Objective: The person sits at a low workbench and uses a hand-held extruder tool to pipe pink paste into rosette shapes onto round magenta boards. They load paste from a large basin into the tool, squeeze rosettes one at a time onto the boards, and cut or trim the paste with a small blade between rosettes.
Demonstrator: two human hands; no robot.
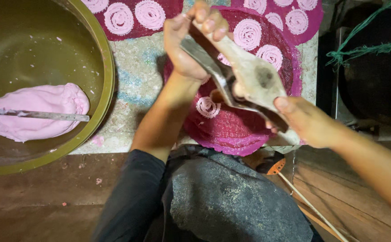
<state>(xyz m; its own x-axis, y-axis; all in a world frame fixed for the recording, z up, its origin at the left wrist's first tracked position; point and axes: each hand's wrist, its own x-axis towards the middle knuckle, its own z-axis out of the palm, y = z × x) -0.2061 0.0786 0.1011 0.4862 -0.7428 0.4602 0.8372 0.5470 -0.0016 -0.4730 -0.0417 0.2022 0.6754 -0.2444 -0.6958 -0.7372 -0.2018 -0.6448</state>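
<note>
Worn wooden dough press with metal handle (244, 76) being gripped at far end by left hand (191, 42), fingers closed around it; near end being clasped by right hand (305, 121). Press being held above round magenta woven mat (236, 130), pink dough spiral (207, 107) lying beneath

Dough lump (34, 112): pale pink, in olive-green bowl (101, 58). Round mats (236, 130): magenta, woven texture. Dough coils (247, 34): light pink spirals. Press (249, 76): pale wood, dark stain, grey metal edge. Floor cloth (137, 76): mottled cream, blue-green flecks.
</note>
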